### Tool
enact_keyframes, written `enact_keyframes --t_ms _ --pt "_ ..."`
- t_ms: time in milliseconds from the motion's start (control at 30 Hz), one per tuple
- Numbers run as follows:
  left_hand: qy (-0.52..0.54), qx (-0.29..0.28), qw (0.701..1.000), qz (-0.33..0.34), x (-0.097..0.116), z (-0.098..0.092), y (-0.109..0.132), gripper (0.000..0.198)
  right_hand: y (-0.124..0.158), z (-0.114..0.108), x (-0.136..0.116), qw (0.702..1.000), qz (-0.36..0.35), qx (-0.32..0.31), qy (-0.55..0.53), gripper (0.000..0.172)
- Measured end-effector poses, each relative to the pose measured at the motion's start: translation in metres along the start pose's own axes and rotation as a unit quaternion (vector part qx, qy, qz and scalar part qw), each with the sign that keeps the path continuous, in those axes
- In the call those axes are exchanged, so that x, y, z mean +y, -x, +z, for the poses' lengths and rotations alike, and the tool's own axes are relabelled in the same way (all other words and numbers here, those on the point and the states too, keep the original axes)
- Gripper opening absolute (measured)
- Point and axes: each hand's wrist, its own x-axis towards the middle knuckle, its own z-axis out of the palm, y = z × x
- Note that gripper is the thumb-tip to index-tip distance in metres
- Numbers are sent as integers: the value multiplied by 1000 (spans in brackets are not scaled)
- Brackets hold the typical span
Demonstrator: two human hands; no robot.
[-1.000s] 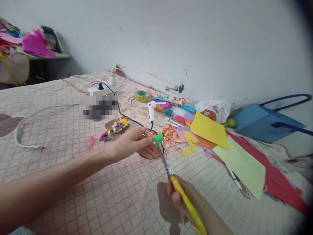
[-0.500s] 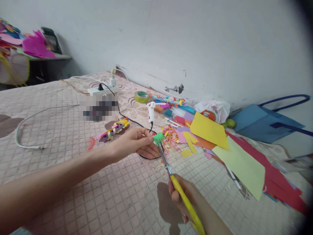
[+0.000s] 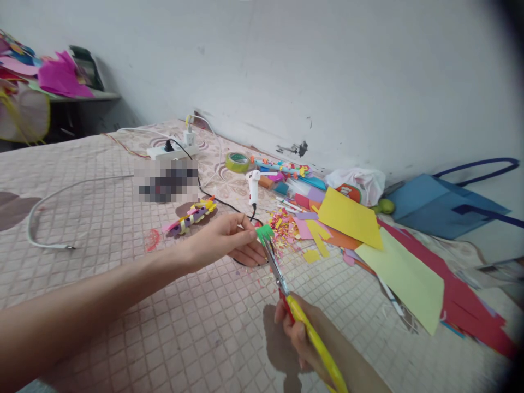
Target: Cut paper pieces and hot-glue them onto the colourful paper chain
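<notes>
Between thumb and fingers, my left hand (image 3: 241, 240) pinches a small piece of green paper (image 3: 265, 233) with a fringed edge. My right hand (image 3: 301, 327) is closed round the handles of a pair of scissors (image 3: 280, 278), which have yellow and red on the grips. The metal blades point up and away, and their tips lie at the green paper. Just beyond my hands is a heap of tiny coloured paper snippets (image 3: 284, 226). A white glue gun (image 3: 254, 188) stands behind my left hand, its black cord running past the fingers.
Yellow (image 3: 350, 218), pale green (image 3: 405, 273) and red paper sheets (image 3: 458, 305) lie to the right, before a blue bag (image 3: 442, 204). A decorated purple roll (image 3: 190, 218) is at left. Farther back are a power strip (image 3: 172, 150) and a tape roll (image 3: 237, 162) near the wall.
The scissors' handles have spread, so the red grip now shows and the blades are parted a little more at the green paper. My left hand has hardly moved.
</notes>
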Motion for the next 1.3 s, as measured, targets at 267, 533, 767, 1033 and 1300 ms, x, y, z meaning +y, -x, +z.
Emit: enact_keyframes --t_ms 267,533,767,1033,1300 --pt "-23 5 1000 -1 1 1 1 26 0 -4 -2 999 -34 -4 4 36" --pt "-31 2 1000 7 0 0 0 25 -4 -1 13 999 -42 -13 -10 47" --pt "-13 -12 1000 17 2 1 2 24 1 -9 4 997 -26 -56 -37 46" --pt "-5 -30 999 29 2 0 2 21 3 -9 -7 995 31 -70 -65 51" --pt "-16 -22 999 29 4 1 3 21 1 -7 1 991 48 -69 -100 56"
